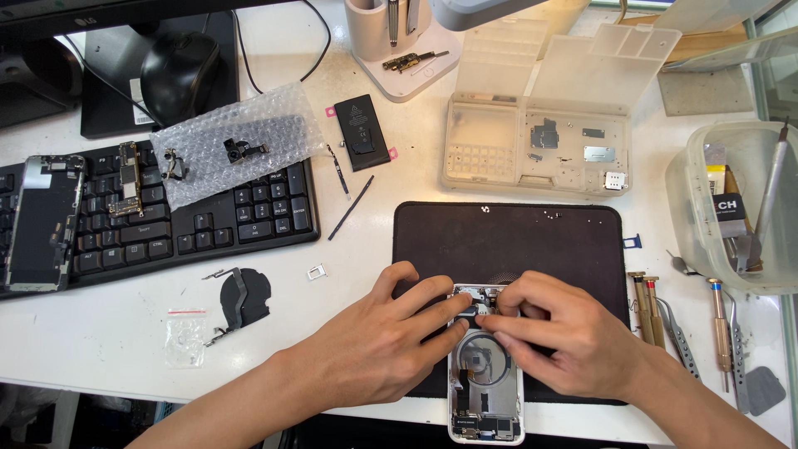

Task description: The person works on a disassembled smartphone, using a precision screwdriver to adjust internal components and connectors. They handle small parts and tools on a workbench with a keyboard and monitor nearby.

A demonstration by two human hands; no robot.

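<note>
Both my hands — left (378,337), right (553,333) — pinch a small part at the phone's (485,378) twelve o'clock end; too much force could tear it.

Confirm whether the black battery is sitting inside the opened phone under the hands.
No: the black battery lies on the white table beside the keyboard, apart from the opened phone.

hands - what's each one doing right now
Left hand: fingertips pinched on a small part at the top of the opened phone.
Right hand: fingers curled, pressing the same spot.
</note>
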